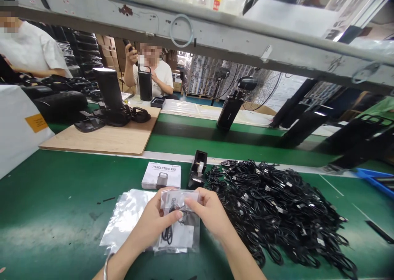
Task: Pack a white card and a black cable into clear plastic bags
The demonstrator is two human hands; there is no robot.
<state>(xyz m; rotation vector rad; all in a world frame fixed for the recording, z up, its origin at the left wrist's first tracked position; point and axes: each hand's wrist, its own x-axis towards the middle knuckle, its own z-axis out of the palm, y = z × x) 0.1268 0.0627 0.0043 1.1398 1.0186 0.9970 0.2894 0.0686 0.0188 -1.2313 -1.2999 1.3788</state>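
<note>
Between my two hands is a clear plastic bag with a printed leaflet and a coiled black cable inside it. My left hand pinches its left side, thumb across the front. On the upper right edge, my right hand grips the bag with the thumb on its face. More clear plastic bags lie in a stack under and left of my left hand. Beyond my hands sits a stack of printed leaflets, marked "Thunder Trail Pro". A black tape dispenser stands beside it.
A large heap of black cables covers the right of the green table. A wooden board with black devices lies back left, near a white box. Black speakers stand beyond. A shelf beam crosses overhead. Two people work opposite.
</note>
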